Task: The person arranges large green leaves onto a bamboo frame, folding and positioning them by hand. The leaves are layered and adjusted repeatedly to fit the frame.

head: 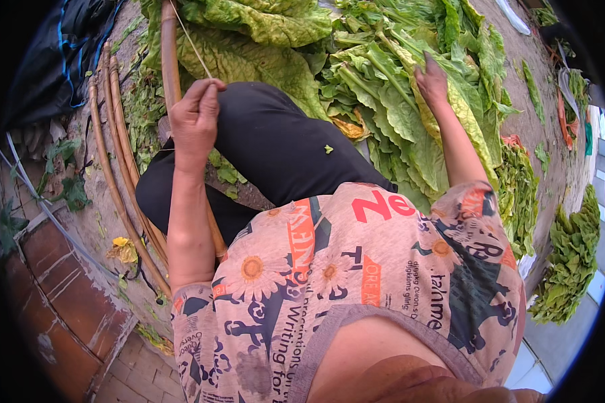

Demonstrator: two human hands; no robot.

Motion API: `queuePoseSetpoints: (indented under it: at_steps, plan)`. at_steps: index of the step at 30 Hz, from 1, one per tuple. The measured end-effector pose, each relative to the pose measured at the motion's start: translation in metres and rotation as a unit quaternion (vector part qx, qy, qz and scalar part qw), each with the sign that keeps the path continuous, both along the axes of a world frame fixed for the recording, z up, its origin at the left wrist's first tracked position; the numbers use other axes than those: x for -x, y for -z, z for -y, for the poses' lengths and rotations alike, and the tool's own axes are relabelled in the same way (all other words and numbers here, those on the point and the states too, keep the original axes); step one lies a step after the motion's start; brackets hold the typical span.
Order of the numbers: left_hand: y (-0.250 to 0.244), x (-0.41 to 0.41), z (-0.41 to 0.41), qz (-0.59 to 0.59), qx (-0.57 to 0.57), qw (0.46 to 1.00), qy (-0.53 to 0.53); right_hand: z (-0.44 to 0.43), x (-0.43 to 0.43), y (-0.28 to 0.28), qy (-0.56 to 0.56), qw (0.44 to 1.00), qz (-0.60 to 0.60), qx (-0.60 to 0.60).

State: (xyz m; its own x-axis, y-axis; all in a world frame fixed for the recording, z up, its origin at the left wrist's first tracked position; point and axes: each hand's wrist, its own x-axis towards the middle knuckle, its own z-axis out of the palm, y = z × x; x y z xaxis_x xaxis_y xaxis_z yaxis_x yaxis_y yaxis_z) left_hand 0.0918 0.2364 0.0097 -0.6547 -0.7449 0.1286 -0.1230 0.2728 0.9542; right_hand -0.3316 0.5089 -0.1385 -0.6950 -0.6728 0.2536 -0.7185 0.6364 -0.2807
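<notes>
My left hand [196,113] is closed on a thin string [194,48], which runs taut up beside a bamboo pole [170,60]. That pole stretches from the top of the view down past my left forearm and over my legs. Large yellow-green leaves [262,68], like tobacco leaves, lie beyond my knee, next to the pole. On the right, my right hand [432,80] rests at a pile of long green leaves [393,111], fingers partly spread on or just above a stalk; whether it grips one is unclear.
Several bamboo poles [116,166] lie on the ground at the left, near black plastic sheeting [35,60] and a pale hose [55,216]. Bundles of leaves [569,262] stand at the right. Rusty metal sheet [55,297] lies at lower left, beside brick paving [136,373].
</notes>
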Motion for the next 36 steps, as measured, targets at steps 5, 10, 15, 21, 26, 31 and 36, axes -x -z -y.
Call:
queuePoseSetpoints:
  at_steps: [5,10,15,21,26,31,36]
  plan:
    - [-0.018,0.024,-0.016,0.004,0.183,0.983,0.023,0.034,-0.009,0.021,0.121,0.969,0.003,-0.216]
    - [0.0,0.027,-0.01,0.043,0.204,0.977,0.046,0.009,0.005,0.009,0.128,0.989,0.003,-0.073]
    - [0.011,0.027,-0.011,0.067,0.216,0.973,0.047,-0.068,0.048,-0.126,0.035,0.983,0.16,0.078]
    - [0.029,0.018,-0.007,0.133,0.304,0.943,0.015,0.01,-0.087,-0.133,0.029,0.941,0.284,-0.182]
    - [0.019,0.036,-0.01,0.125,0.34,0.932,0.026,-0.01,-0.06,0.038,0.024,0.973,-0.009,-0.231]
    - [0.007,0.023,-0.008,0.118,0.341,0.933,0.003,-0.01,-0.052,0.002,-0.09,0.976,-0.188,-0.067]
    - [-0.024,0.024,-0.022,0.053,0.217,0.973,0.059,-0.035,-0.062,-0.132,0.019,0.99,0.056,0.131]
